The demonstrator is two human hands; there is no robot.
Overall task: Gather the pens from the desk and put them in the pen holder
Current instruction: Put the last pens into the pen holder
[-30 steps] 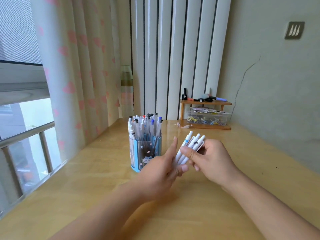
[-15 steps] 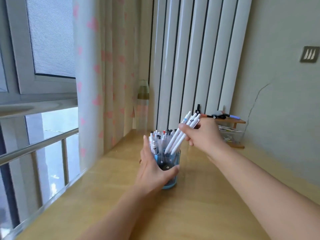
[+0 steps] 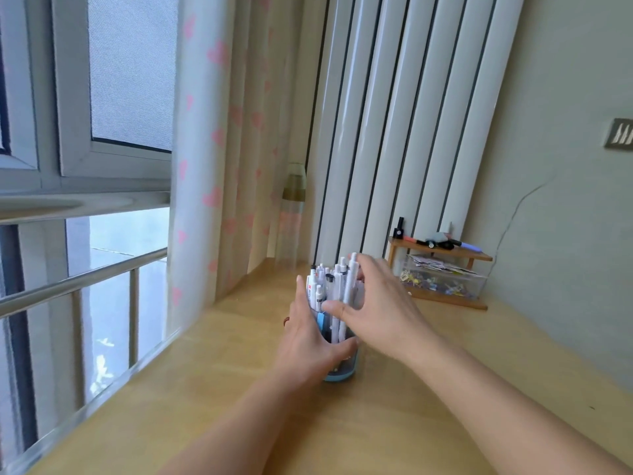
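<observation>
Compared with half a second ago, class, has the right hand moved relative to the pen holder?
Yes. The right hand has come down from above the pen holder to its rim, fingers spread over the pens, which now stand inside it.

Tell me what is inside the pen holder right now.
The pen holder is packed with upright pens, mostly white, caps up. The left hand and right hand cover its sides, hiding the lower barrels and bottom.

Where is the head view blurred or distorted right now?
Head view: motion blur smears the heart-print curtain edge and the right hand; wide-angle distortion tilts the white vertical blinds; the blue-based clear pen holder stays readable, evenly daylit.
</observation>
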